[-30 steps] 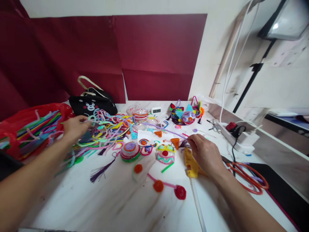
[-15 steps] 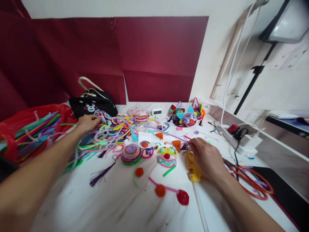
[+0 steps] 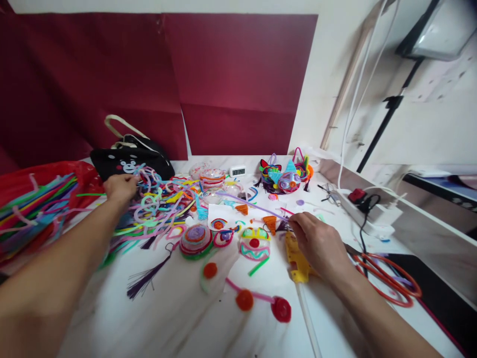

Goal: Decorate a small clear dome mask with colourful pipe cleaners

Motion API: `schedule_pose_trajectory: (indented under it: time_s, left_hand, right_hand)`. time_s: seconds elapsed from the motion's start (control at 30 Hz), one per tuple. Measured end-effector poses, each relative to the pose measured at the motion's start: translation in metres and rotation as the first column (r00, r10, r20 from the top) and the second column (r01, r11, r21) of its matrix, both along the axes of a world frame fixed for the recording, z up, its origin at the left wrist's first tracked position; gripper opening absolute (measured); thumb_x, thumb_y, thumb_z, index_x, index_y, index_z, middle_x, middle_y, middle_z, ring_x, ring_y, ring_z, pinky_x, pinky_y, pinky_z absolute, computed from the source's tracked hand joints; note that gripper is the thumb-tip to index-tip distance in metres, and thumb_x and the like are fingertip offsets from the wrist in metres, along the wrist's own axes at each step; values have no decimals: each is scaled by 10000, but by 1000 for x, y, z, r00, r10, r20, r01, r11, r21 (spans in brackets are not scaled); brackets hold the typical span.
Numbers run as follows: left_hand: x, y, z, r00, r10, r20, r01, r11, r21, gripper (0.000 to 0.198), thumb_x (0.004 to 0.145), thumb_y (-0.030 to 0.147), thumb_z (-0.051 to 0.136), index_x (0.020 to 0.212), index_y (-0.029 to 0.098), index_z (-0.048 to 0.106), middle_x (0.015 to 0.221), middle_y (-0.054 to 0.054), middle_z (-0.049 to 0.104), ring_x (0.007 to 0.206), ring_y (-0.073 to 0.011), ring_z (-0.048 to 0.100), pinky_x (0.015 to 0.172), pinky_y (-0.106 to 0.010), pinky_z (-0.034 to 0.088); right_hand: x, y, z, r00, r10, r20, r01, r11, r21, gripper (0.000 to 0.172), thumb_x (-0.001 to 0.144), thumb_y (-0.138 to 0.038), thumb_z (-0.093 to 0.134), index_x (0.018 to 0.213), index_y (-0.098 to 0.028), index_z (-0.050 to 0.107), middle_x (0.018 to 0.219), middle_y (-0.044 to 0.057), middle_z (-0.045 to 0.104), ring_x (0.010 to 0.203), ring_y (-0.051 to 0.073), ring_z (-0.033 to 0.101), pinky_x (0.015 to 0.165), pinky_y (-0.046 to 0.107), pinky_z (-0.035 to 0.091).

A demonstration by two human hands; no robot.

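Observation:
My right hand (image 3: 316, 241) is pinched around one end of a long purple pipe cleaner (image 3: 246, 205), which reaches out toward the back left. Beneath that hand lies a yellow glue gun (image 3: 297, 258) with a clear glue stick in it. At the left, the closed fingers of my left hand (image 3: 121, 189) are in the edge of a tangled pile of pipe cleaners (image 3: 160, 204); which strands they grip is hard to see. Between the hands lie a clown face (image 3: 255, 243) of pipe cleaners and a round coiled piece (image 3: 196, 240).
A red bag (image 3: 37, 209) of pipe cleaners and a black pouch (image 3: 132, 161) stand left. Finished ornaments (image 3: 285, 175) and a small timer (image 3: 237, 171) sit at the back. Orange-handled scissors (image 3: 389, 281) and a power strip (image 3: 365, 214) are right. A purple tassel (image 3: 147, 278) lies in front.
The view has shifted slightly, so most things appear a little further left. Both hands keep their grips, and the purple pipe cleaner is still in my right hand.

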State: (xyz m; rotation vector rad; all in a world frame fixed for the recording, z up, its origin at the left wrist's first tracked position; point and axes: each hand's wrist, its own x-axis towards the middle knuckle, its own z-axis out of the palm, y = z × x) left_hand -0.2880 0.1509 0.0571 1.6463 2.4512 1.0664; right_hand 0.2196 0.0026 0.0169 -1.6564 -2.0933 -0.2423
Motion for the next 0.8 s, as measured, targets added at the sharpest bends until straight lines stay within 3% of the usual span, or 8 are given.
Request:
schedule_pose_trajectory:
  time_s: [0.1,0.2,0.3,0.47,0.6,0.73,0.8]
  left_hand:
    - [4,-12,11,983,97,154,-119,982,145,367,855,300,499,1115,87,647,600,12,590,634,-152,553,574,-238,430]
    - [14,-24,21,958,17,285,-81,973,215,317,842,231,502,1072,70,650,655,6,611,540,-91,500,521,-201,402]
    - [22,-34,30,933,-65,353,-32,965,262,302,822,271,536,1019,68,643,659,-4,608,507,-73,481,489,-189,378]
    - [27,-48,40,934,-166,318,74,957,282,421,779,408,539,1041,89,621,750,-31,629,550,-78,503,478,-184,365]
    - [29,-62,36,958,-222,182,197,970,144,531,732,508,550,1045,88,632,914,-92,690,681,-132,587,610,-239,475]
    - [37,-73,14,933,-360,-10,353,920,-167,591,584,561,689,1018,160,705,1027,-73,730,906,-232,649,798,-288,499]
    - [43,-74,1,906,-403,-128,356,890,-283,696,452,511,774,1053,166,713,1084,-90,722,983,-285,641,835,-305,488]
  right_hand:
    - [0,-1,1,1000,3,5,-3,1000,6,166,966,-257,444,914,-197,589,905,37,674,725,172,641,561,267,325]
    - [-1,-2,1,1000,-5,6,5,1000,4,151,957,-246,451,918,-199,590,939,43,678,719,171,643,548,267,309]
    - [0,-1,2,1000,-1,-5,1,1000,1,161,960,-246,442,918,-201,591,939,46,680,731,171,642,545,265,305]
    - [2,0,2,1000,-6,-9,6,1000,-3,168,961,-248,434,928,-206,593,950,45,681,722,171,639,546,268,301]
    - [1,-2,5,1000,-2,-8,2,1000,-16,166,960,-251,448,936,-195,603,944,49,679,734,180,645,552,273,306]
    - [-1,-4,7,1000,3,-15,-4,999,-35,165,956,-236,455,939,-191,612,936,50,678,740,182,644,556,273,308]
    - [0,-3,5,1000,8,-19,-8,999,-38,167,955,-232,453,937,-193,614,940,49,680,739,180,642,555,272,305]
